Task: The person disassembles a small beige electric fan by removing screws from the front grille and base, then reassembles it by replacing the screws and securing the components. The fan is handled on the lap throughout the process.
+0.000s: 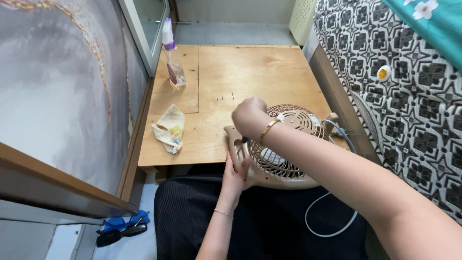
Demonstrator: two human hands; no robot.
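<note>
A beige table fan [288,159] lies grille-up at the near edge of a low wooden table [250,72], partly over my lap. My left hand [234,174] grips the fan's left rim from below. My right hand [249,117] reaches across, fist closed on a dark-handled tool, probably a screwdriver [244,139], pointed down at the fan's left edge. Only a short piece of the tool shows under the hand. A gold bangle sits on my right wrist.
A spray bottle [172,58] stands at the table's far left. A cream cloth [169,129] lies near the left edge. Several small screws [225,97] rest mid-table. The fan's white cord [332,226] loops over my lap. A patterned bed cover [404,82] lies to the right.
</note>
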